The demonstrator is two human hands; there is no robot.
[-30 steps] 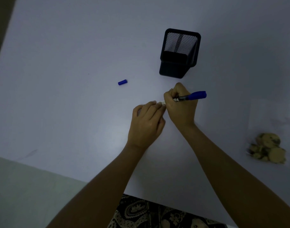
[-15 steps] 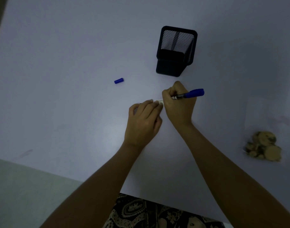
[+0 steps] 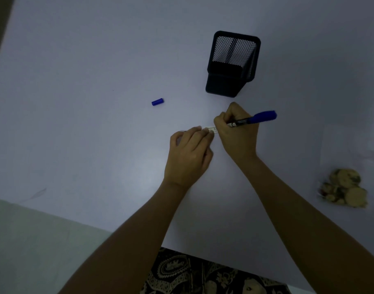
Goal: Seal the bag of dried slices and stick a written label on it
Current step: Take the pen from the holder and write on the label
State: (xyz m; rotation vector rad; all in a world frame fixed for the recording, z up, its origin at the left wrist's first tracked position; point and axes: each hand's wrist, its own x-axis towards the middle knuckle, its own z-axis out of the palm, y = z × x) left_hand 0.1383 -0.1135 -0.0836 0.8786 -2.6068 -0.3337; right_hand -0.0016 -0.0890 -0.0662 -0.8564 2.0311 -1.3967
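Note:
A small white label [image 3: 211,129] lies on the white table [image 3: 97,145], mostly hidden by my hands; dark writing shows on its visible end. My left hand [image 3: 189,154] presses the label down with its fingertips. My right hand [image 3: 237,134] grips a blue marker [image 3: 255,118], its tip hidden behind my fingers at the label. The clear bag of dried slices [image 3: 344,188] lies at the right edge, away from both hands.
A black mesh pen holder [image 3: 231,64] stands just beyond my right hand. The marker's blue cap [image 3: 157,101] lies loose to the left. The table's near edge runs diagonally at lower left, with patterned fabric [image 3: 203,274] below.
Both hands stay together on the label and barely shift; the marker keeps its angle. The slight drift of everything in the frame comes from my head moving.

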